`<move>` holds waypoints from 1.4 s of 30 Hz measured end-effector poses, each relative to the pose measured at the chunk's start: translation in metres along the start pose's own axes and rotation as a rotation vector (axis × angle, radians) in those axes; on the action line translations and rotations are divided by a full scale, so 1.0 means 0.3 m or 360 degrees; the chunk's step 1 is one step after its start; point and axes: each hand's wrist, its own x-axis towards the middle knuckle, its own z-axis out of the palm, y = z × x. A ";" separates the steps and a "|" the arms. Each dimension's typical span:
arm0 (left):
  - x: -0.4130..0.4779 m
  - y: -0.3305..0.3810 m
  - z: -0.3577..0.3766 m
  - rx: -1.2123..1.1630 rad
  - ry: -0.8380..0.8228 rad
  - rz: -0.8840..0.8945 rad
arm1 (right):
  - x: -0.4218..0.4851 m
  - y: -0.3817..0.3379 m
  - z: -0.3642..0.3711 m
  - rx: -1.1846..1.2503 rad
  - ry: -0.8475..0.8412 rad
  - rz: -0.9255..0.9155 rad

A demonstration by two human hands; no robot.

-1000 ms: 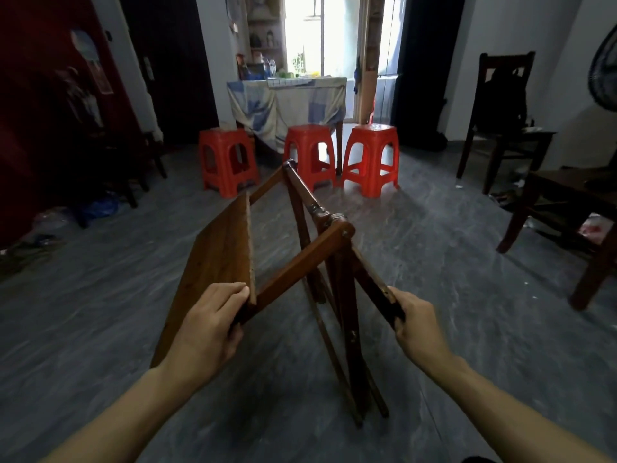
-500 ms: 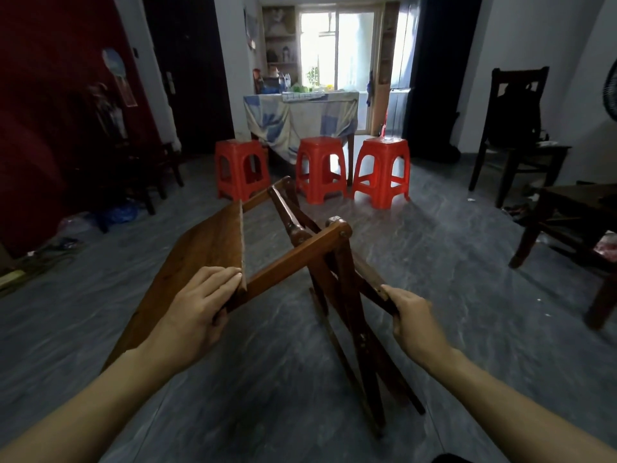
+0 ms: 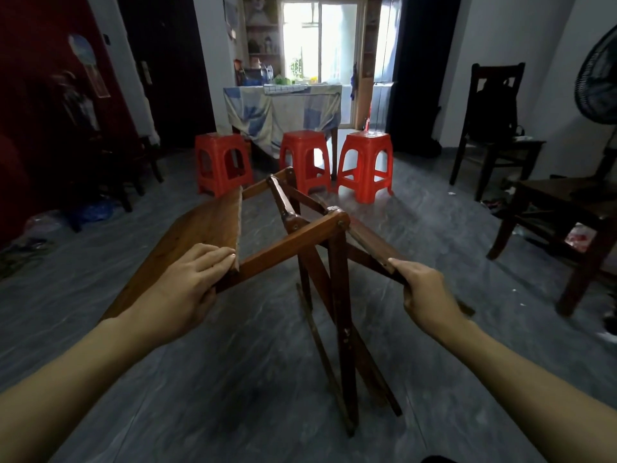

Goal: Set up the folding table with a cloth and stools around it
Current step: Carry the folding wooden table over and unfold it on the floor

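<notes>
Grey floor point(image 3: 233, 379), folding table point(image 3: 334, 228) standing on its legs, leaves spread wider than a moment ago, left hand point(image 3: 187, 282) gripping its left leaf edge, right hand point(image 3: 424, 292) curled round its right leaf, three red stools point(image 3: 303, 158) beyond the table

The dark wooden folding table point(image 3: 290, 243) stands half-open at frame centre, leaves point(image 3: 200, 235) sloping down either side above crossed legs point(image 3: 340, 312) on the floor point(image 3: 233, 379); three red plastic stools point(image 3: 305, 142) stand upright in a row just above centre.

The head-worn wide-angle view looks forward and down, close over the folding table point(image 3: 290, 245).
</notes>
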 end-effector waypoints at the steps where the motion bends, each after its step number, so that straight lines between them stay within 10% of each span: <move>1: 0.008 -0.002 -0.008 0.0002 -0.0011 0.0007 | 0.013 0.001 -0.029 -0.0037 0.0021 -0.0030; 23: 0.241 0.015 -0.067 0.0081 -0.0132 0.0136 | 0.127 -0.007 -0.395 -0.0396 0.0042 -0.0359; 42: 0.345 0.133 -0.075 0.0351 -0.0163 0.0523 | 0.214 -0.164 -0.454 -0.0503 -0.0503 -0.0542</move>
